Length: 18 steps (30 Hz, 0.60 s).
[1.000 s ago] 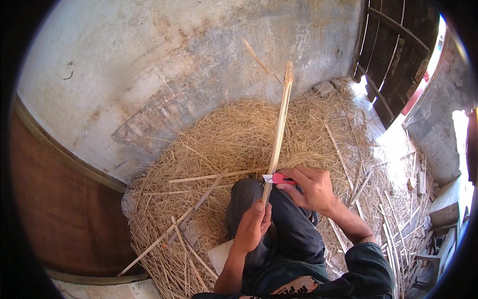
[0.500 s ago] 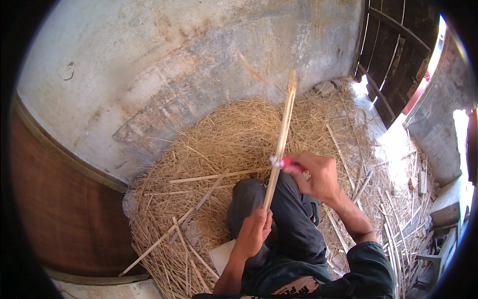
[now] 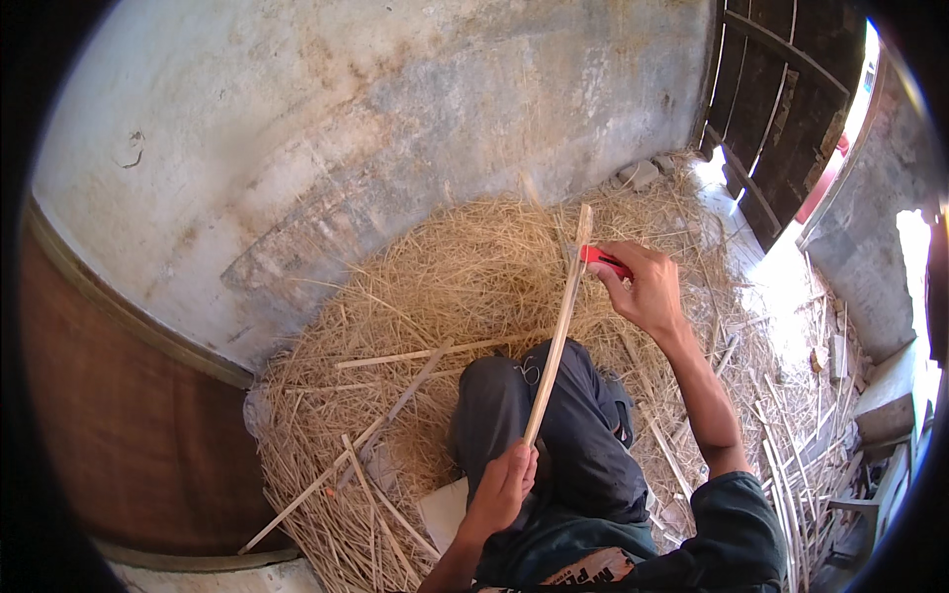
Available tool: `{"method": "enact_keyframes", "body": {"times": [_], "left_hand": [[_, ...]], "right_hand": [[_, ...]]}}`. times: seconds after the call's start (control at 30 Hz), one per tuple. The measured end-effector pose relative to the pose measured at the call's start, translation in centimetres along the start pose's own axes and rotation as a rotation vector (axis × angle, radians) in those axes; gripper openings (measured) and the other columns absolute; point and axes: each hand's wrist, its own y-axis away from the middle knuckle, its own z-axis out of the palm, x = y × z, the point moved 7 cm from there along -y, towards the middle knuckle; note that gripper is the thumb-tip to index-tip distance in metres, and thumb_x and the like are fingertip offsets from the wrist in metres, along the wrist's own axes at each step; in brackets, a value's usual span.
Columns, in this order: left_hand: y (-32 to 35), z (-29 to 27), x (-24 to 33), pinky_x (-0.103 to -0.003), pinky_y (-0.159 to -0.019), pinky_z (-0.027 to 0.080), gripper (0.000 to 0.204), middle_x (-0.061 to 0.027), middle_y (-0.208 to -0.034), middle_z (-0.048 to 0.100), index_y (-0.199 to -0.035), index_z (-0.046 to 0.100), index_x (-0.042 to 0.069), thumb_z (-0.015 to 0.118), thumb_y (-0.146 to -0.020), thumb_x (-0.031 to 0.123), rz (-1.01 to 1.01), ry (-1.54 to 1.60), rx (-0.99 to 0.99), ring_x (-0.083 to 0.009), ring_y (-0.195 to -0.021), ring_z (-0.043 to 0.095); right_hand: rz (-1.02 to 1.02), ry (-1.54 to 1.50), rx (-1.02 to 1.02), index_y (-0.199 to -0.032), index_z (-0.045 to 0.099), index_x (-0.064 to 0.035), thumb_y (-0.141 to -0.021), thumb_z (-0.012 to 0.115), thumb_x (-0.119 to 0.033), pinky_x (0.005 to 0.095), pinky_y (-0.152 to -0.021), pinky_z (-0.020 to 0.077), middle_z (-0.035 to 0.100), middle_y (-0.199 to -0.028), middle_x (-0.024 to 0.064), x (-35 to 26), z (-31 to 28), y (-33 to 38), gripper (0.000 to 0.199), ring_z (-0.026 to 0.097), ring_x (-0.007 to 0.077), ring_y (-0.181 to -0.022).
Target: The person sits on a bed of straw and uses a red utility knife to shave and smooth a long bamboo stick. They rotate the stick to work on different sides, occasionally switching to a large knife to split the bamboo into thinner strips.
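My left hand (image 3: pixel 504 482) is closed around the lower end of a long pale wooden strip (image 3: pixel 556 366). The strip rises at a slant over my knees, and its far end has a rough, paler patch. Near that end, my right hand (image 3: pixel 647 287) grips a red-handled cutting tool (image 3: pixel 603 261) with black on its handle. The tool's front end lies against the strip; its blade is too small to make out clearly. A thin curled shaving (image 3: pixel 532 373) rests on my dark trousers.
Shavings (image 3: pixel 465 267) cover the floor in a thick heap around my legs. Several loose strips (image 3: pixel 314 497) lie to the left, more (image 3: pixel 781 494) to the right. A stained wall (image 3: pixel 395 119) stands ahead, a brown panel (image 3: pixel 129 395) at left and a dark plank door (image 3: pixel 786 109) at far right.
My right hand and the red-handled tool have moved up and away along the strip, from its middle to near its far end. The strip's far end has dipped. A long shaving there has gone.
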Motion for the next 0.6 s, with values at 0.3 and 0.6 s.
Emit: {"method": "enact_keyframes", "body": {"times": [0.3, 0.6], "left_hand": [[-0.2, -1.9, 0.4, -0.02, -0.047, 0.023, 0.045, 0.0077, -0.069, 0.033, -0.099, 0.049, 0.011, 0.04, -0.114, 0.052, -0.114, 0.108, -0.104, -0.0017, -0.053, 0.026], [-0.7, -2.4, 0.0, -0.02, -0.044, 0.023, 0.051, 0.0082, -0.067, 0.031, -0.096, 0.048, 0.012, 0.04, -0.111, 0.06, -0.139, 0.182, -0.221, -0.0009, -0.05, 0.025]], "right_hand": [[0.349, -0.577, -0.372, -0.109, 0.076, -0.0019, -0.102, 0.07, -0.036, 0.0291, -0.058, 0.0409, 0.058, -0.072, -0.0027, 3.6, 2.1, 0.5, 0.035, 0.05, 0.0097, -0.061], [0.304, -0.65, -0.542, -0.099, 0.073, -0.003, -0.1, 0.072, -0.039, 0.0299, -0.057, 0.0355, 0.051, -0.07, -0.0057, 3.1, 1.9, 1.0, 0.036, 0.045, 0.0073, -0.063]]}}
